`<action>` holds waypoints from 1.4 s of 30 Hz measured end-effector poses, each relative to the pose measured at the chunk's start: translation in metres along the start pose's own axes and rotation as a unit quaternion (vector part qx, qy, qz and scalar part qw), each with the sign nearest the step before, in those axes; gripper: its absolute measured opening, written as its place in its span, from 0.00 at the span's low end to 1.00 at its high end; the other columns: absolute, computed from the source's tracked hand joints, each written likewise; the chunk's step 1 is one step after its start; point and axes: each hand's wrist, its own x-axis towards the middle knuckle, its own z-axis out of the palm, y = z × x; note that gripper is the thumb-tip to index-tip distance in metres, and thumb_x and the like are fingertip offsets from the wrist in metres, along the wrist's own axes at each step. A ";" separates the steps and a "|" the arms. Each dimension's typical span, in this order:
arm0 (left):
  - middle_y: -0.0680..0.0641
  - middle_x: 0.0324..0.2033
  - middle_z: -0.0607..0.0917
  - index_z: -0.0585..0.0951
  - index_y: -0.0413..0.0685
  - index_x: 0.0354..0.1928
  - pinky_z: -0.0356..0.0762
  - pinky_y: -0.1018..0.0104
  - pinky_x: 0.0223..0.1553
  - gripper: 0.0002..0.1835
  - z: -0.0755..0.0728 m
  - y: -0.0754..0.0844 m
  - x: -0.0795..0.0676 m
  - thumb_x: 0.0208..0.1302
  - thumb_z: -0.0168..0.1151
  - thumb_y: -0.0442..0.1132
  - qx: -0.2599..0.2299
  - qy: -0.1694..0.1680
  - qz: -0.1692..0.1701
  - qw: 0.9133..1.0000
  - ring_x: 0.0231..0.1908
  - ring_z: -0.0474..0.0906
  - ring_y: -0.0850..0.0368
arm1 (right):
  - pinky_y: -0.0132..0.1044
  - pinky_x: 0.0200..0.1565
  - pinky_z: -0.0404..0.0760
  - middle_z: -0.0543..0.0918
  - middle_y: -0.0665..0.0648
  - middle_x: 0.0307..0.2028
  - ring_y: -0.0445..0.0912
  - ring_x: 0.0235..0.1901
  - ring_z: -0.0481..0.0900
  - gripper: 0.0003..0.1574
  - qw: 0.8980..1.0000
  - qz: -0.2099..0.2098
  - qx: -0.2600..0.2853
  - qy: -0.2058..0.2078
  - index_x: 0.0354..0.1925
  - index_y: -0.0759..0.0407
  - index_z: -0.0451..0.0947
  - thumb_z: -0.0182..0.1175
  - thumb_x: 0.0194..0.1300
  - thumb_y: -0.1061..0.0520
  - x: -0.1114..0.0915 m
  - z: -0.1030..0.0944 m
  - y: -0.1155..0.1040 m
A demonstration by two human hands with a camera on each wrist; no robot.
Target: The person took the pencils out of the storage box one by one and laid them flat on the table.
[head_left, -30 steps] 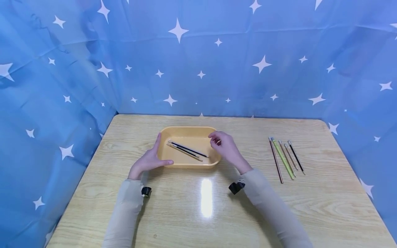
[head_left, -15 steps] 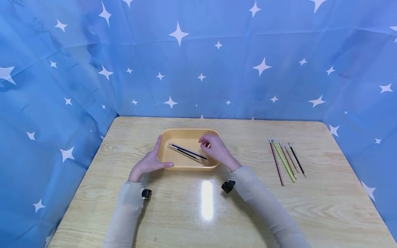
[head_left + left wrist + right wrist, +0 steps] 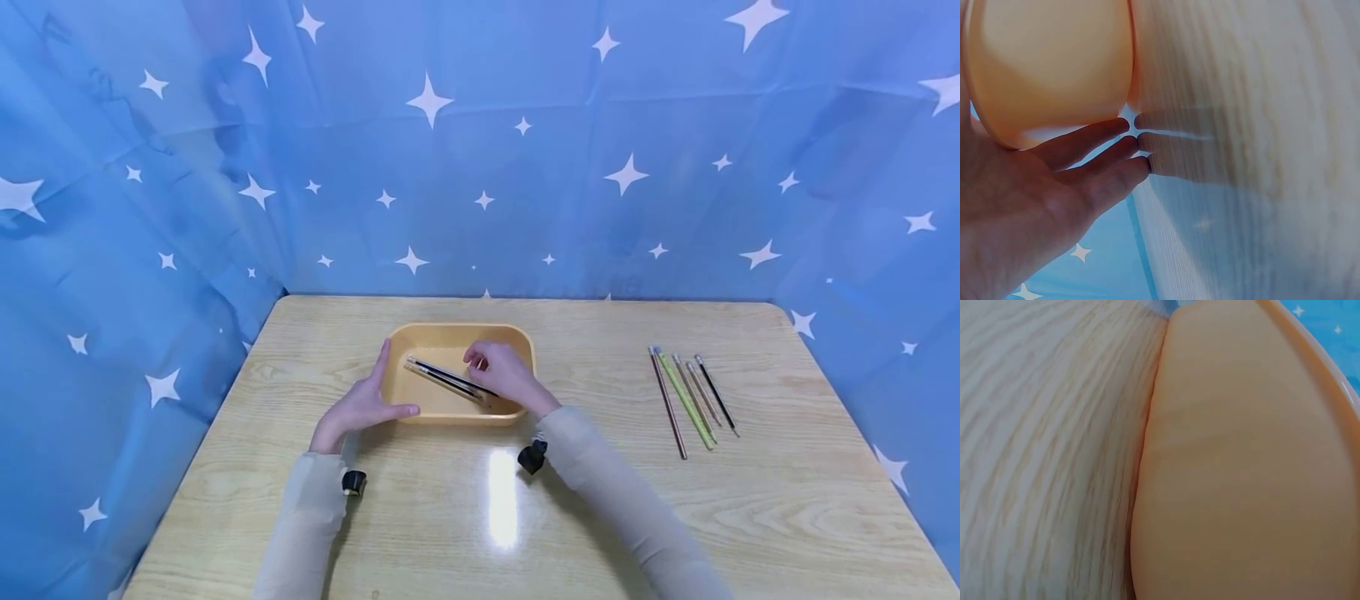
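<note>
A shallow yellow-orange tray (image 3: 453, 327) rests on the table, with a few slim pencils (image 3: 440, 372) lying slantwise inside, black and natural wood in colour. My left hand (image 3: 360, 407) spans its near left corner, thumb along the front rim and fingers up the left side. In the left wrist view, straight fingers (image 3: 1094, 164) lie beside the tray wall (image 3: 1054, 56). Over the tray's right half is my right hand (image 3: 504, 372), fingers loosely bent, nothing visible between them. It overlaps the pencils' lower right ends. The right wrist view has only the tray's outer wall (image 3: 1241, 456) and tabletop.
Right of the tray, several pencils lie side by side on the wooden table (image 3: 600, 467), among them a dark red one (image 3: 667, 402), a green one (image 3: 684, 398) and a black one (image 3: 716, 396). A blue star-patterned cloth (image 3: 525, 167) closes off the back and sides.
My right hand has moved left from the tray's right rim to over its inside, near the pencils. My left hand stays at the corner. The head view has tilted up slightly.
</note>
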 end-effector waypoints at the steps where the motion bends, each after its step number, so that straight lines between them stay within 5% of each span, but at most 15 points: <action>1: 0.28 0.70 0.53 0.29 0.52 0.75 0.59 0.41 0.63 0.68 0.000 0.000 0.000 0.51 0.75 0.52 0.001 0.001 0.000 1.000 0.64 0.61 0.32 | 0.34 0.35 0.77 0.82 0.53 0.30 0.44 0.31 0.78 0.08 1.000 0.002 0.002 0.002 0.39 0.65 0.80 0.60 0.59 0.65 0.000 0.001 0.000; 17: 0.24 0.67 0.55 0.30 0.47 0.75 0.61 0.40 0.61 0.69 0.006 -0.006 -0.002 0.50 0.75 0.54 0.009 -0.001 0.020 1.000 0.61 0.63 0.28 | 0.36 0.37 0.78 0.82 0.53 0.31 0.44 0.31 0.78 0.07 0.998 0.044 0.007 -0.046 0.40 0.62 0.80 0.62 0.62 0.62 0.003 0.020 -0.002; 28: 0.26 0.70 0.52 0.28 0.51 0.75 0.60 0.41 0.62 0.69 0.002 -0.004 -0.002 0.51 0.74 0.55 0.007 -0.005 0.020 1.000 0.63 0.60 0.29 | 0.39 0.36 0.77 0.78 0.52 0.35 0.45 0.33 0.76 0.14 0.985 0.066 -0.131 -0.092 0.49 0.57 0.77 0.62 0.64 0.59 0.007 0.025 -0.004; 42: 0.28 0.70 0.49 0.29 0.51 0.75 0.58 0.41 0.63 0.69 0.000 -0.002 -0.001 0.51 0.74 0.55 0.002 0.001 0.027 1.000 0.65 0.57 0.29 | 0.41 0.44 0.78 0.86 0.55 0.34 0.47 0.37 0.82 0.11 0.993 0.043 -0.072 -0.081 0.44 0.61 0.83 0.64 0.63 0.61 0.010 0.018 -0.003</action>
